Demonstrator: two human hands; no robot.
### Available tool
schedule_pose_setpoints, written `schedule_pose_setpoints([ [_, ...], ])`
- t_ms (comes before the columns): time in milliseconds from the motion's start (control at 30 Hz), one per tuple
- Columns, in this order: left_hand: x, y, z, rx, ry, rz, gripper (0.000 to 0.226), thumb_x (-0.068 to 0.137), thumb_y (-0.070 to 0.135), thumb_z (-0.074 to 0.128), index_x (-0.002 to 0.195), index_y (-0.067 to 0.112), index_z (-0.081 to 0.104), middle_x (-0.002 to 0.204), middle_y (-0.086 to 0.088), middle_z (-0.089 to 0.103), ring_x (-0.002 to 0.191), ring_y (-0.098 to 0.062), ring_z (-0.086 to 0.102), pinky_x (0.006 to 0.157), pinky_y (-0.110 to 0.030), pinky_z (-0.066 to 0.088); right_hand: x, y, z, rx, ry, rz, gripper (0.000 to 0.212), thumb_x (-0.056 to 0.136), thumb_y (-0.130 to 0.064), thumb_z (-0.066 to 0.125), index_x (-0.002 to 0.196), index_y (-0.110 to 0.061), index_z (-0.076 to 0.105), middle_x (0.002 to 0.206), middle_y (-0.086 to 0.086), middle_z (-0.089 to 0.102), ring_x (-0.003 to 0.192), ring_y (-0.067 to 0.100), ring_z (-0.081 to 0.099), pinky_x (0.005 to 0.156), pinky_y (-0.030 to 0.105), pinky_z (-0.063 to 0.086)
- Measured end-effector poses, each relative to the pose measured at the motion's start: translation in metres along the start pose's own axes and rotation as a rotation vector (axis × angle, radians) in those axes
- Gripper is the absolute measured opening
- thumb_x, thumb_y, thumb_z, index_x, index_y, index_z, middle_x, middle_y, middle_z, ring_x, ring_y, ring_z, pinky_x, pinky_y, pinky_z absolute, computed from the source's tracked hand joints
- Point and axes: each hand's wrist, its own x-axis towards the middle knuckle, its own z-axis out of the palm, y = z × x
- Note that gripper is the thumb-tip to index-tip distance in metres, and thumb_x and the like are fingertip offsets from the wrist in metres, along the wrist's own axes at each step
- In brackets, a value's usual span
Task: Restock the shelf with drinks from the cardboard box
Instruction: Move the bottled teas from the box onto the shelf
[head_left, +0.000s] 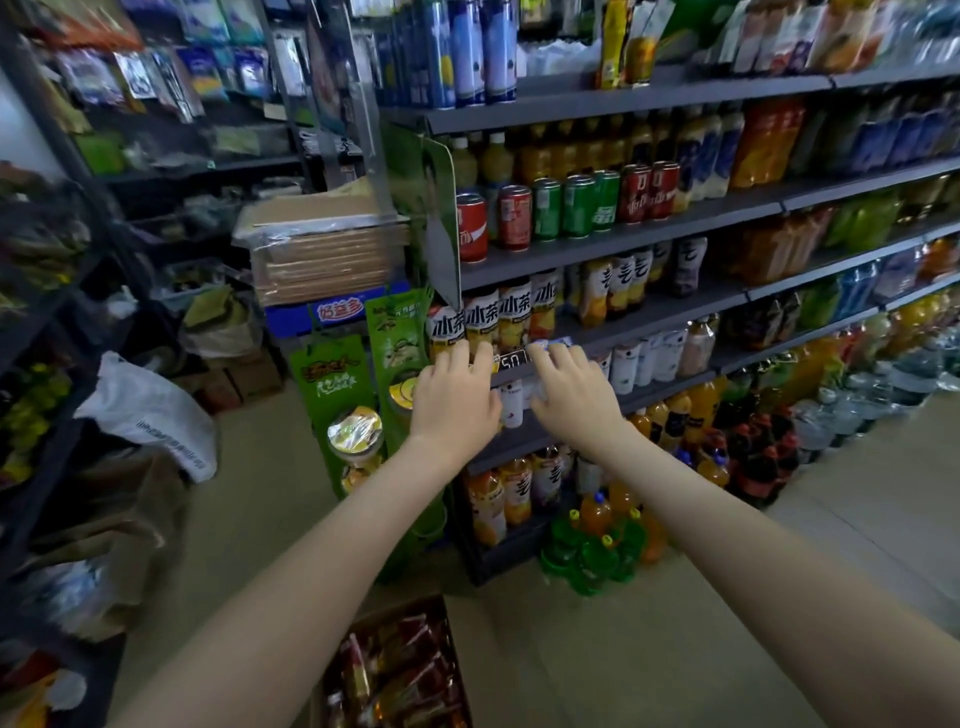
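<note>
My left hand (457, 395) reaches to the front edge of the drinks shelf (675, 317), its fingers fairly straight and touching the yellow tea bottles (483, 317) there. My right hand (571, 389) is beside it, fingers curled over a white bottle with a blue top (537, 389), held at the row of white bottles (639, 358) one shelf lower. The open cardboard box (400, 670) lies on the floor below my arms, filled with red and orange packaged drinks.
Cans (545, 208) and juice bottles fill the upper shelves. Large bottles (597, 551) stand on the floor at the shelf's foot. Green hanging snack displays (353, 395) are at the shelf's left end. Stacked cartons (322, 249) and bags crowd the left aisle.
</note>
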Motion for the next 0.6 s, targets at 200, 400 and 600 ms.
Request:
schedule_pose_setpoints([
  [200,0.058,0.024,0.073,0.036,-0.072,-0.156,0.053,0.092,0.03,0.05,0.139,0.009,0.039,0.133,-0.014,0.048,0.115,-0.031,0.052,0.09,-0.042,0.047,0.059,0.082,0.059,0.076,-0.077,-0.133,0.052,0.087,-0.019,0.055,0.136,-0.003,0.047,0.125,0.018,0.055,0.115,0.038,0.05,0.081,0.046,0.047],
  [400,0.114,0.06,0.126,0.04,-0.128,-0.42,0.054,0.092,0.027,0.049,0.141,0.011,0.036,0.132,-0.012,0.049,0.114,-0.031,0.052,0.088,-0.04,0.045,0.12,0.145,0.111,0.182,-0.203,-0.328,0.051,0.088,-0.016,0.058,0.135,-0.001,0.047,0.121,0.019,0.057,0.111,0.039,0.053,0.082,0.045,0.049],
  [600,0.108,0.042,0.132,0.175,-0.223,-0.652,0.056,0.094,0.031,0.045,0.145,0.014,0.028,0.138,-0.011,0.041,0.121,-0.029,0.046,0.092,-0.039,0.041,0.155,0.122,0.137,0.329,-0.252,-0.55,0.054,0.088,-0.018,0.06,0.138,-0.004,0.045,0.127,0.018,0.054,0.117,0.037,0.049,0.092,0.045,0.045],
])
